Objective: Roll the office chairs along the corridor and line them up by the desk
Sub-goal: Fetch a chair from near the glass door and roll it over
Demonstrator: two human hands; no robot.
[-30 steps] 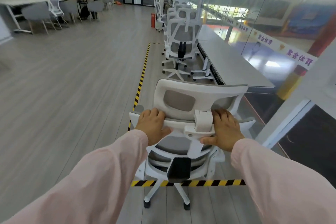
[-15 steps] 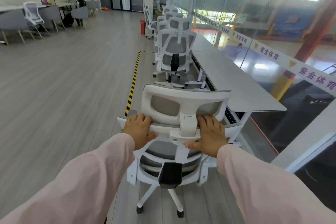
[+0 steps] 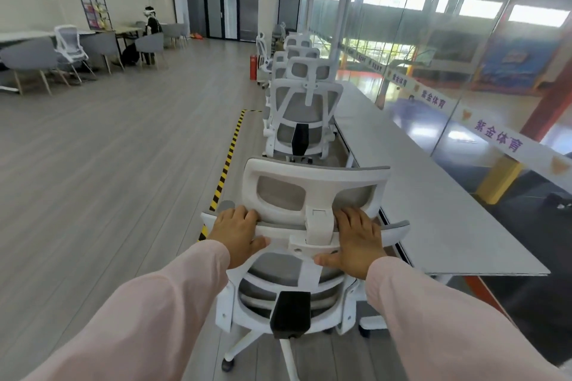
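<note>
Long flat grey desk [image 3: 433,195], my chair [image 3: 312,168] just beside its near end.
White plastic frame, grey mesh back, black block [image 3: 291,314] low down; my left hand [image 3: 238,232] and right hand [image 3: 356,238] both clamp the back's top bar, behind the chair row [image 3: 305,108].

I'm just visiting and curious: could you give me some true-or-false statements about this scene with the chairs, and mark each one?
1. The left hand and right hand both grip the backrest top of the white-framed grey-mesh office chair. True.
2. The long grey desk lies on that chair's left. False: it runs along its right.
3. A row of matching white chairs stands ahead beside the desk. True.
4. The yellow-and-black striped floor tape is on the chair's right. False: it runs on the left.
5. The red fire extinguisher sits on the desk. False: it stands on the floor.
</note>
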